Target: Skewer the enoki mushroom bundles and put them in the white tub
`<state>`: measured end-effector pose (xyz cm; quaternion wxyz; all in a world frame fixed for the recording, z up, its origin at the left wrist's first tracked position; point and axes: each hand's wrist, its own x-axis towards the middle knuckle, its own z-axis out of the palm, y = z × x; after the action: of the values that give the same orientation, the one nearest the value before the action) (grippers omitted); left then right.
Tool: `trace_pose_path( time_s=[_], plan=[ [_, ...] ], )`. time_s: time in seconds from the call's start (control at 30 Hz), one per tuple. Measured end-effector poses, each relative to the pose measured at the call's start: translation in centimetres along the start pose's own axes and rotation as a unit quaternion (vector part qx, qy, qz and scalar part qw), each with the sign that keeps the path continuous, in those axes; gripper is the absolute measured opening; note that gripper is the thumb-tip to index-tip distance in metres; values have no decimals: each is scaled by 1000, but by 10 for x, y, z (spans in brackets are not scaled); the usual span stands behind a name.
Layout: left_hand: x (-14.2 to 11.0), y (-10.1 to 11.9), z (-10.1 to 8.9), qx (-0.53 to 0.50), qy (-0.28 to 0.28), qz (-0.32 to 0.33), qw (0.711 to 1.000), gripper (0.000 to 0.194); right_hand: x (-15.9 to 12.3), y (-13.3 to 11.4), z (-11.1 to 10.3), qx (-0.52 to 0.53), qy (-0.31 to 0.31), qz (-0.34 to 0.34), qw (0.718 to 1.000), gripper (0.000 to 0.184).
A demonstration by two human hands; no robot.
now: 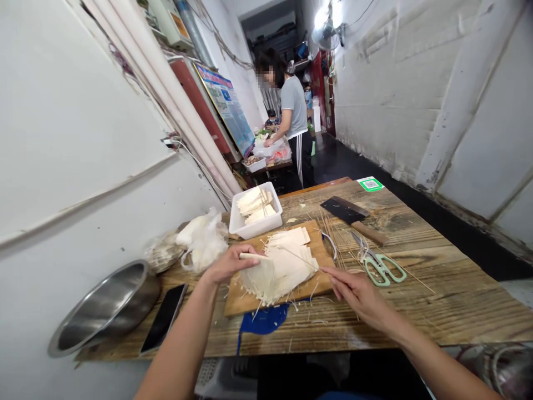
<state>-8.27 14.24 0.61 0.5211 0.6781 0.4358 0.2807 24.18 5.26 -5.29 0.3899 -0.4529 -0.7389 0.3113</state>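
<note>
Currently, left hand [227,264] pinches 1 small rolled pale tofu-skin strip [254,256] between fingertips; right hand [353,291] holds a thin bamboo skewer [297,258] in a narrow pinch, tip toward the roll. Both sit above the stack of thin cream tofu-skin sheets [283,266] on the wooden cutting board [241,303]. Weathered plank table [458,300], narrow white-walled corridor.

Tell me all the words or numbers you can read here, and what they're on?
None can be read.
Green sticker on the wooden table: a code square, print too small.
Blue poster on the left wall: lettering too blurred.
Box with an orange label high on the wall: unreadable.
</note>
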Motion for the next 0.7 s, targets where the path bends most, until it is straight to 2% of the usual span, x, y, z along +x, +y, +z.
trace_pose_path(
  time_s=[0.13, 0.23, 0.37, 0.5, 0.6, 0.7],
  plan=[
    [-21, -19, -11, -119, 112, -16, 986, 33, 12, -18, 10, -25, -18, -89, 996, 35],
    [-31, -28, -15, -162, 175, 3, 971, 41, 26, -23, 19, -52, -19, -82, 995, 35],
    [-39, -32, -23, -221, 217, 7, 951, 48, 45, -28, 32, -68, -10, -77, 995, 32],
    [-49, -29, -33, -289, 270, 28, 918, 43, 55, -36, 43, -97, -3, -113, 989, 31],
    [-60, -22, -34, -322, 302, 48, 896, 38, 57, -43, 43, -98, 14, -142, 985, 29],
    [-71, -11, -27, -345, 311, 38, 885, 37, 58, -54, 35, -102, 11, -175, 979, 30]
  ],
)
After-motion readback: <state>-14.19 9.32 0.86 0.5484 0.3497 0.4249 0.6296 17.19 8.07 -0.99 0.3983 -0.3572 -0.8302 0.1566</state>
